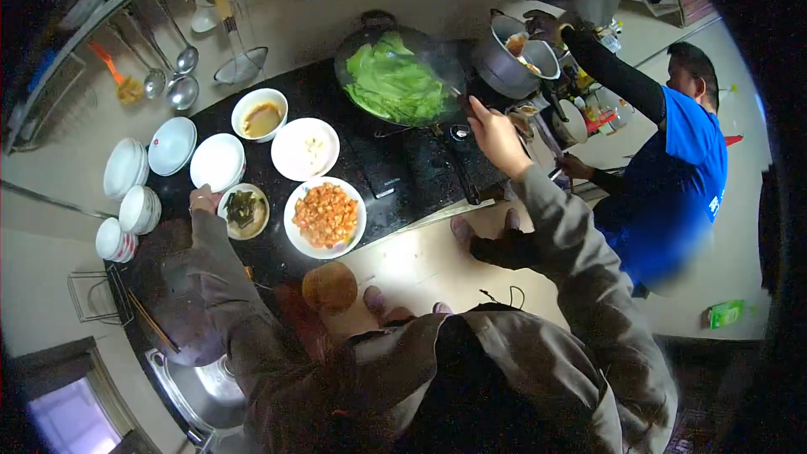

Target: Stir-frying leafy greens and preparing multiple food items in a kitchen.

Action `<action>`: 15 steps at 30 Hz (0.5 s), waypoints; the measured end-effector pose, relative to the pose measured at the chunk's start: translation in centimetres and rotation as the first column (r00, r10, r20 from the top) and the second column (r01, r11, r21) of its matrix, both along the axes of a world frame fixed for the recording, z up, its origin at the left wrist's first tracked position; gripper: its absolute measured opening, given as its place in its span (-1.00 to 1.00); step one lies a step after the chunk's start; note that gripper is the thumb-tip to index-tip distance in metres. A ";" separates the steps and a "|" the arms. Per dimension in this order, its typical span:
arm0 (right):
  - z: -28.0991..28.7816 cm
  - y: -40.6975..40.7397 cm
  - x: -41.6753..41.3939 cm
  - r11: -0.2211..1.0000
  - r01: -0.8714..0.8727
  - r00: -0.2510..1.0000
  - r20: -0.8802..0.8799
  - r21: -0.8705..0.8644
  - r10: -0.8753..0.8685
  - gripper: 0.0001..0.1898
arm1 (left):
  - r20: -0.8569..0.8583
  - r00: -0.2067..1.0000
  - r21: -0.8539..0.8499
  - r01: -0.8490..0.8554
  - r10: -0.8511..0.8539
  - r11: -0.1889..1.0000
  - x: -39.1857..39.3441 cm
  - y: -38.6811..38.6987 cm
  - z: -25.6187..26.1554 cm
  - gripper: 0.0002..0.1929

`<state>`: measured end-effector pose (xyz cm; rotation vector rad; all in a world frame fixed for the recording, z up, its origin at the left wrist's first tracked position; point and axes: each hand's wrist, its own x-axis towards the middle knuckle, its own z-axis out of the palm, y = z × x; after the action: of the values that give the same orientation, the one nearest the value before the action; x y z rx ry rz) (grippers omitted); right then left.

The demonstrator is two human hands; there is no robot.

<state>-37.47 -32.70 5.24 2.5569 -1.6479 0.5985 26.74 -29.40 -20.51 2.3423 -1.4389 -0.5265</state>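
My right hand (498, 139) is closed around the brown handle of a cooking utensil (459, 94), its index finger pointing along the handle. The utensil's head is hidden among green leafy vegetables (394, 82) in a dark wok (353, 101), which stands on the stove. My left hand (203, 198) reaches to the near edge of a white dish (217, 161); whether its fingers grip the rim cannot be told. Right beside that hand is a small bowl of dark green food (244, 212). A plate of diced orange-red food (325, 215) lies farther right.
Several white bowls (126, 167) line the wall side, beneath hanging ladles (183, 91). A bowl of brown liquid (262, 120) and a plate of pale pieces (306, 148) stand behind. At right, a co-worker in blue (687, 151) tips a metal pot (504, 66). The wok's handle (463, 176) overhangs the counter.
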 end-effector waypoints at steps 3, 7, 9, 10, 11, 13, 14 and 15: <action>-2.6 -1.7 0.7 0.999 0.012 1.000 -0.021 -0.042 -0.013 -0.55 | 0.219 0.947 -0.060 0.253 -0.235 0.966 0.8 0.2 -0.6 -0.58; -5.0 -0.9 -2.8 0.992 0.062 0.994 -0.098 0.114 -0.051 -0.49 | -0.472 0.831 -0.203 -0.428 0.295 0.881 -0.6 -0.2 0.2 -0.61; -5.8 -0.4 -5.1 0.989 -0.007 0.999 -0.030 0.145 0.012 -0.46 | -0.665 0.642 -0.263 -0.680 0.382 0.685 -1.1 -0.2 1.0 -0.62; -6.1 -0.4 -5.9 0.986 -0.033 0.999 -0.009 0.166 0.035 -0.45 | -0.438 0.761 -0.348 -0.634 0.478 0.691 -0.7 0.1 1.9 -0.61; -6.4 -0.3 -6.6 0.979 -0.051 0.999 0.007 0.196 0.051 -0.44 | -0.369 0.798 -0.429 -0.601 0.477 0.674 -0.8 1.0 2.5 -0.58; -6.4 -0.2 -6.9 0.969 -0.062 0.998 0.011 0.240 0.061 -0.43 | -0.418 0.809 -0.455 -0.580 0.413 0.675 -1.0 2.7 4.6 -0.58; -6.2 -0.3 -6.4 0.964 -0.030 0.999 -0.011 0.265 0.035 -0.43 | -0.482 0.805 -0.463 -0.570 0.347 0.679 -1.6 4.0 5.9 -0.58; -5.6 -0.2 -5.9 0.946 0.064 0.997 -0.068 0.317 -0.044 -0.42 | -0.585 0.755 -0.417 -0.593 0.295 0.689 -2.7 5.7 7.3 -0.58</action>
<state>-43.36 -32.92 -0.38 2.6966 -1.9275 0.2635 24.06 -23.71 -13.23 1.7829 -0.6023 -0.3953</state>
